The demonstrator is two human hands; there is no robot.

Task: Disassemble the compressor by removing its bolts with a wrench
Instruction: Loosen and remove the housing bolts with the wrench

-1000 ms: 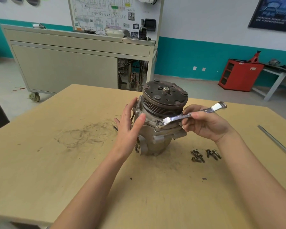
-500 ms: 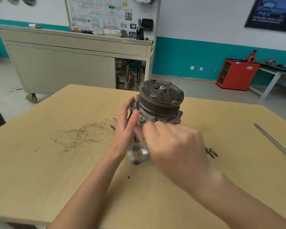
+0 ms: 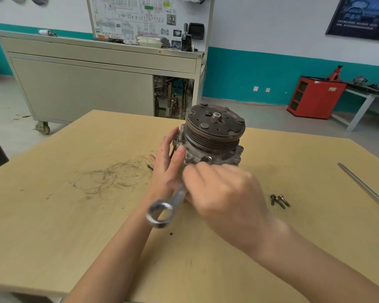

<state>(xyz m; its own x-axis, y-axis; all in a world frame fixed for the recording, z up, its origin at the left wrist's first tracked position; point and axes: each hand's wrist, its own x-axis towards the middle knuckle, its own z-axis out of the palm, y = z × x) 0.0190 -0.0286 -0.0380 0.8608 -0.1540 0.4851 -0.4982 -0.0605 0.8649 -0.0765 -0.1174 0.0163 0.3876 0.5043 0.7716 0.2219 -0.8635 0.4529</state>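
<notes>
R hand [image 3: 223, 193]: fingers [image 3: 197, 173] clenched round the wrench [image 3: 162, 212] shank, grasping it; knuckles blurred. 1 s ago this hand sat right of the compressor [image 3: 214, 136], ring end on a front flange bolt, handle pointing away to the right. Now it is in front of the housing, with the ring end free and aimed back at the person. The other end is hidden under the hand, so can't tell if it is seated on a bolt. Judgement: tool was lifted off and brought round for a fresh bite. No bolt appears to have come out in this interval.

L hand [image 3: 169, 167]: fingers straight, flat against the left side of the housing, thumb [image 3: 179, 153] on the flange. It braces, no grip. Same position as 1 s ago.

Compressor stands upright, pulley up, toward the far side of the table [image 3: 74, 237], L hand against it and R hand close in front. One bolt head [image 3: 207, 159] shows in the flange just above the R knuckles, still in.

Around:
- Three loose bolts [image 3: 279, 200] lie right of the R wrist, apart from the unit. More lay there 1 s ago; those are now behind the hand.
- Screwdriver [image 3: 363, 189] near the right edge, well apart.
- Scuff marks [image 3: 114, 176] left of the L hand.
- Cart [image 3: 85, 84] behind the table, red cabinet [image 3: 315, 97] far right.

In the way: R hand covers the work point. L thumb sits near the likely wrench swing, so prob. a pinch risk if the tool slips
</notes>
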